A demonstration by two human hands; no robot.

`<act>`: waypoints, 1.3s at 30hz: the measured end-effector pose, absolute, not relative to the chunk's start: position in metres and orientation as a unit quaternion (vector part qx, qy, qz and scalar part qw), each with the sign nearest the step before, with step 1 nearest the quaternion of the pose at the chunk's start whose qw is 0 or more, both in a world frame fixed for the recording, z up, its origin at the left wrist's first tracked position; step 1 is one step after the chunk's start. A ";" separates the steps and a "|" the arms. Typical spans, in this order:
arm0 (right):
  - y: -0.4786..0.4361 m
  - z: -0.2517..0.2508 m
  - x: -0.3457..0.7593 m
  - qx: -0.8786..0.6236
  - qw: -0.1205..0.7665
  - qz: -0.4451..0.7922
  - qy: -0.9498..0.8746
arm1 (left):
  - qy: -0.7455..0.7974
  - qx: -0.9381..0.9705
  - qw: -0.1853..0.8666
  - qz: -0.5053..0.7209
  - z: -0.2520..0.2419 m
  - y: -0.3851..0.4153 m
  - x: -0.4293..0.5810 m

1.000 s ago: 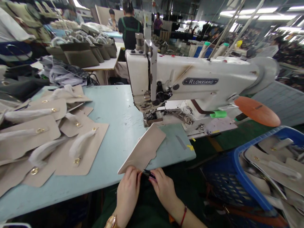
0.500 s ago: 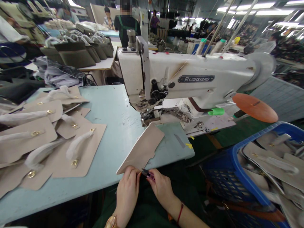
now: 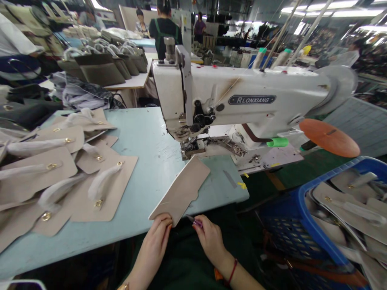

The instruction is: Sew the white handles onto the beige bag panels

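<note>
My left hand [image 3: 157, 237] pinches the near corner of a beige leather panel [image 3: 183, 189] that lies tilted on the light blue table [image 3: 142, 141], its far end under the needle of the white sewing machine [image 3: 242, 104]. My right hand [image 3: 210, 237] is closed on a small dark thread snipper [image 3: 193, 220] with a purple grip, its tip just right of the panel's near edge. Both hands sit at the table's front edge.
A pile of beige panels [image 3: 57, 177] with gold clasps and white wrapped straps covers the table's left. A blue basket [image 3: 305, 209] of similar panels stands at the right. An orange disc [image 3: 329, 138] juts from the machine. People work at tables behind.
My left hand has slid down and left along the panel's near corner. The right hand with the snipper has drawn slightly away from the panel's edge.
</note>
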State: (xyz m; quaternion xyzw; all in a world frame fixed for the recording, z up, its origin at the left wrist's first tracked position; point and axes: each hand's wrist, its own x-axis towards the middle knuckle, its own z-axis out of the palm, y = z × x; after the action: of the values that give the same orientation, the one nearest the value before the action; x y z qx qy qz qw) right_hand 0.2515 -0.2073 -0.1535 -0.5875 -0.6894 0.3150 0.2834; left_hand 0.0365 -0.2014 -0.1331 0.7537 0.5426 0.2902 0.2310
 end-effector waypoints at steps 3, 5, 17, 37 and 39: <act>-0.210 -0.152 0.253 -0.579 0.271 0.318 -0.700 | 0.539 0.765 0.231 0.268 -0.136 -0.201 0.028; -0.210 -0.151 0.252 -0.571 0.267 0.318 -0.708 | 0.538 0.768 0.225 0.263 -0.137 -0.200 0.028; -0.210 -0.148 0.255 -0.580 0.344 0.343 -0.654 | 0.580 0.786 0.134 0.167 -0.146 -0.197 0.039; -0.108 -0.126 0.335 -0.643 0.465 0.236 -0.560 | 0.506 0.040 0.530 0.680 -0.105 -0.177 -0.012; -0.099 -0.128 0.332 -0.643 0.447 0.217 -0.583 | 0.488 0.026 0.547 0.679 -0.107 -0.169 -0.014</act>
State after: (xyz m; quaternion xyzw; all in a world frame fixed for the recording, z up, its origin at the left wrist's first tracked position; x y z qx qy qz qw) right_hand 0.3317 -0.0994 -0.1281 -0.6427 -0.5835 0.2168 0.4466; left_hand -0.0140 -0.1686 -0.1075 0.0264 0.4882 0.6794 0.5472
